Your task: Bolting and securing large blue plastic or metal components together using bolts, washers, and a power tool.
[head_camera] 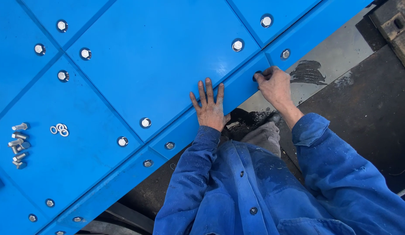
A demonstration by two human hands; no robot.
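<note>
From the head camera, looking straight down, a wide surface of bright blue flat plastic panels (167,56) fills most of the frame, fastened with rows of silver hex-head bolts, and a narrow blue edge strip (237,89) runs diagonally along its lower right border. The left hand (210,109) lies flat and open, palm down with fingers spread, pressing on the blue panels right at that edge strip and holding nothing. The right hand (274,85) is further up the edge strip, its fingertips pinched together over a dark round bolt hole (257,76) in the strip; whether they grip a bolt there cannot be told, as the fingers cover the spot. Just beyond that hand along the strip sits a fitted silver hex bolt (285,54). Both arms wear blue work jacket sleeves (342,174) dusted with pale specks. Far from the edge strip, on the left of the panels, a loose cluster of silver bolts (18,144) lies beside a few small silver ring washers (59,129). On the other side of the edge strip lies a grey metal floor plate (337,56) with a black greasy smear (308,72), near the right hand.
</note>
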